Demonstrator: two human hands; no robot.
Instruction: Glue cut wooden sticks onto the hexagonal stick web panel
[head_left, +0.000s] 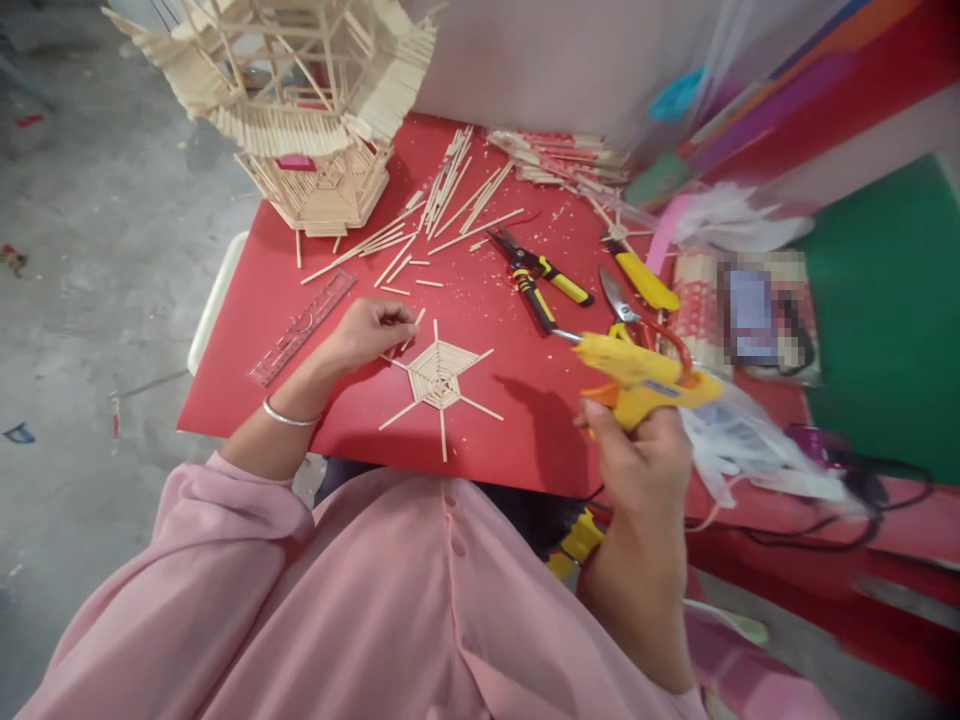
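Note:
Fingers pinched, my left hand (375, 332) holds a short wooden stick (418, 320) at the upper left of a web-shaped stick frame (433, 372). This frame lies flat on the red table, its spokes reaching out from rings of short sticks. My right hand (645, 450) is wrapped round a yellow hot glue gun (645, 375), raised at the right with its nozzle toward the left. A clear ruler (304, 328) lies left of my left hand. Black-and-yellow pliers (540, 275) and scissors (619, 300) lie beyond the glue gun.
A model tower of sticks (315, 120) stands at the table's back left. Loose sticks (450, 190) and a bundle of packed sticks (562, 158) lie at the back. Plastic bags (757, 450) and a dark cable (810, 538) crowd the right side of the red table (517, 450).

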